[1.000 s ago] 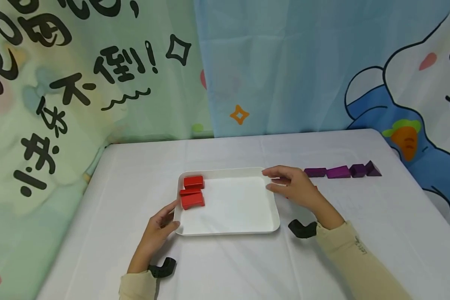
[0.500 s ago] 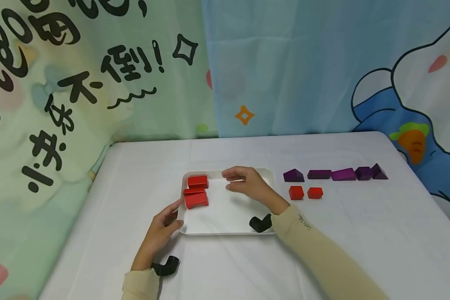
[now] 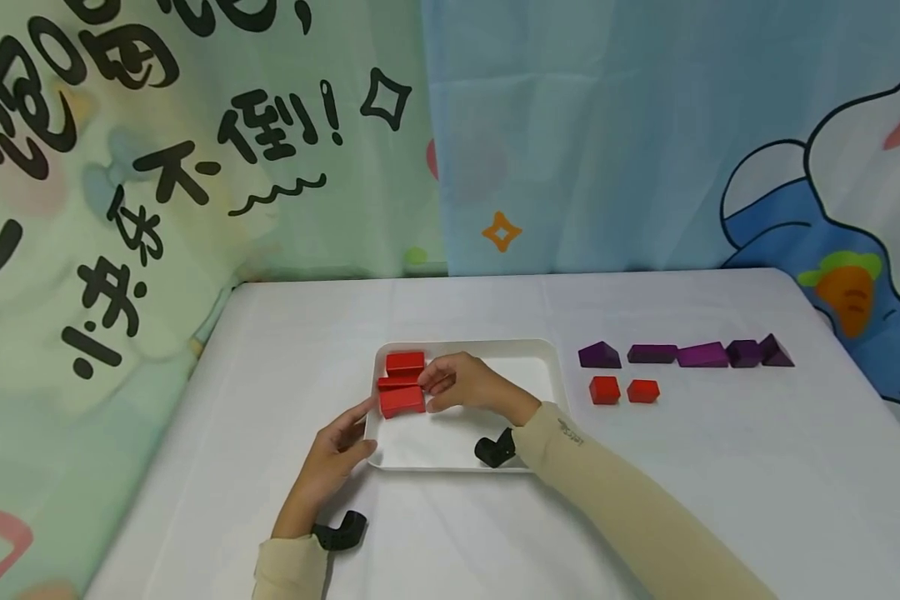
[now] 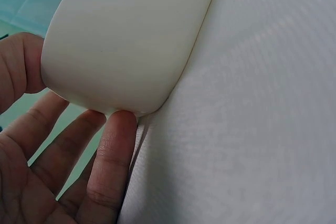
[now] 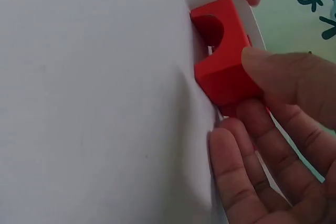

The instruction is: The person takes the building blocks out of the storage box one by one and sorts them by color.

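Observation:
In the head view a white tray (image 3: pixel 427 446) lies on the table. My left hand (image 3: pixel 326 462) holds its near left corner, with thumb and fingertips (image 4: pixel 118 129) against the outer wall in the left wrist view. Along the tray's left end stand a red block (image 3: pixel 405 363), a thin red piece (image 3: pixel 396 382) and a red arch block (image 3: pixel 402 402) with a half-round cut-out. My right hand (image 3: pixel 471 387) reaches over the tray to them. In the right wrist view its thumb lies on the arch block (image 5: pixel 226 77), fingers at the block's end, pinching it.
Right of the tray sit two small red blocks (image 3: pixel 604 390). Behind them is a row of several purple blocks (image 3: pixel 702 355), some of them triangular. A white cloth covers the table (image 3: pixel 270 333); printed curtains (image 3: pixel 570 125) hang behind it.
My right hand has moved left from the tray's right end, across the tray, to the red blocks. The left hand stays at the tray's corner. The head view has shifted slightly.

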`<state>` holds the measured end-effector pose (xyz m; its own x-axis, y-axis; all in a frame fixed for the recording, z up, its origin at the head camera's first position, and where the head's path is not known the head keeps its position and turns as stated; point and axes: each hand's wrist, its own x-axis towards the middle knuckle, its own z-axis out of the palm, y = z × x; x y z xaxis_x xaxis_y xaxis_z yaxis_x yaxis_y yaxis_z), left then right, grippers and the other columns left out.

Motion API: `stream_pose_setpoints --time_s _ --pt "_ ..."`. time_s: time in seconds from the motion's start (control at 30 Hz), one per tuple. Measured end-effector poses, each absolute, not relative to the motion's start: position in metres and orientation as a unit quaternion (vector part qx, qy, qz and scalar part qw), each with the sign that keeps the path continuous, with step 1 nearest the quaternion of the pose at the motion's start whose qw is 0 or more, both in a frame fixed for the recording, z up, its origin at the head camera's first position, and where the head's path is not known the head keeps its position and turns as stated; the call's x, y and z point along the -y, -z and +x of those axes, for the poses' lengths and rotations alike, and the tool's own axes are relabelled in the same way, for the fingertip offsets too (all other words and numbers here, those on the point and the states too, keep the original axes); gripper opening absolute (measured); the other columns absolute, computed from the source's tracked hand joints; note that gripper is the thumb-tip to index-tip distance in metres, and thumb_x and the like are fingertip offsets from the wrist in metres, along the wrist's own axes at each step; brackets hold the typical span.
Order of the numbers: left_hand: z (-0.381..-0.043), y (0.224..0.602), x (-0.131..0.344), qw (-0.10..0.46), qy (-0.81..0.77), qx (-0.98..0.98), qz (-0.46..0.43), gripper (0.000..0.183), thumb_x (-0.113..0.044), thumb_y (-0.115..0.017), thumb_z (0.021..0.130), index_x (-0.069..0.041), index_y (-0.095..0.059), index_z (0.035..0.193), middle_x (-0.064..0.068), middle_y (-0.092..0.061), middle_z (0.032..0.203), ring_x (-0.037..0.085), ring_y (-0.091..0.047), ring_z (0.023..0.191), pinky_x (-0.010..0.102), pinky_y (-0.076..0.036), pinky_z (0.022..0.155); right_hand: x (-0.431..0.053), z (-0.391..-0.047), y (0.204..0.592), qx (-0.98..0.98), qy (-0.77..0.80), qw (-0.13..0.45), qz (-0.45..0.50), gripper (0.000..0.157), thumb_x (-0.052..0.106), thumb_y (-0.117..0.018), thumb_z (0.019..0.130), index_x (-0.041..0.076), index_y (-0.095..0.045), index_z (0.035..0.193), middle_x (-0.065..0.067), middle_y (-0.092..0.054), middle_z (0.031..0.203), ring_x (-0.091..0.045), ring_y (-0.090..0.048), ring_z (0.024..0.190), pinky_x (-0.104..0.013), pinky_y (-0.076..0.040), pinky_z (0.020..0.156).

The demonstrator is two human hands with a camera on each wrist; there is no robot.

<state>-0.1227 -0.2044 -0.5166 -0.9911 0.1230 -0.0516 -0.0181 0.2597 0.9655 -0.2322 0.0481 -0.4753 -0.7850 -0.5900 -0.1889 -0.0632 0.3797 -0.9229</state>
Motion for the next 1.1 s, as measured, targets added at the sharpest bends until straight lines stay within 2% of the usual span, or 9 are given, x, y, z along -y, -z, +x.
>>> stream_pose_setpoints --time_s 0.23,0.4,0.73,0.93,1.1 --pt "-0.123 0.519 0.202 0.059 -0.611 -0.788 0.039 0.058 0.007 -0.063 0.095 0.006 -0.055 0.153 0.024 -0.054 0.159 0.051 -0.054 0.142 0.063 -0.040 0.120 -0.044 -0.233 0.480 -0.812 0.493 0.231 -0.210 0.029 -0.008 -0.087 0.082 -0.007 -0.072 0.107 -0.013 -0.075 0.104 -0.017 -0.071 0.092 -0.029 -0.061 0.090" --pt "-0.123 0.520 0.201 0.056 -0.613 -0.787 0.042 0.059 0.008 -0.063 0.095 0.006 -0.055 0.153 0.024 -0.054 0.159 0.051 -0.055 0.141 0.063 -0.042 0.118 -0.043 -0.232 0.479 -0.821 0.486 0.216 -0.207 0.028 -0.003 -0.088 0.082 -0.005 -0.074 0.106 -0.009 -0.076 0.102 -0.013 -0.070 0.089 -0.028 -0.061 0.088" --pt "-0.121 0.515 0.200 0.057 -0.604 -0.794 0.033 0.059 0.008 -0.064 0.095 0.003 -0.056 0.154 0.023 -0.055 0.159 0.050 -0.056 0.141 0.062 -0.041 0.119 -0.062 -0.228 0.476 -0.782 0.550 0.198 -0.218 0.024 -0.006 -0.082 0.085 -0.007 -0.073 0.107 -0.016 -0.077 0.108 -0.026 -0.075 0.099 -0.037 -0.062 0.095" --pt "-0.119 0.513 0.201 0.056 -0.601 -0.796 0.028 0.059 0.008 -0.064 0.095 0.003 -0.057 0.153 0.023 -0.054 0.159 0.050 -0.055 0.142 0.062 -0.041 0.119 -0.080 -0.224 0.461 -0.773 0.558 0.184 -0.239 0.028 -0.004 -0.082 0.088 -0.007 -0.072 0.114 -0.016 -0.077 0.112 -0.033 -0.075 0.107 -0.042 -0.061 0.097" --pt "-0.119 0.513 0.201 0.058 -0.606 -0.793 0.024 0.059 0.007 -0.065 0.095 0.004 -0.056 0.153 0.025 -0.053 0.159 0.051 -0.054 0.142 0.063 -0.043 0.118 -0.105 -0.220 0.446 -0.773 0.563 0.173 -0.236 0.038 0.001 -0.081 0.092 -0.008 -0.072 0.128 -0.018 -0.077 0.120 -0.033 -0.072 0.112 -0.034 -0.062 0.088"
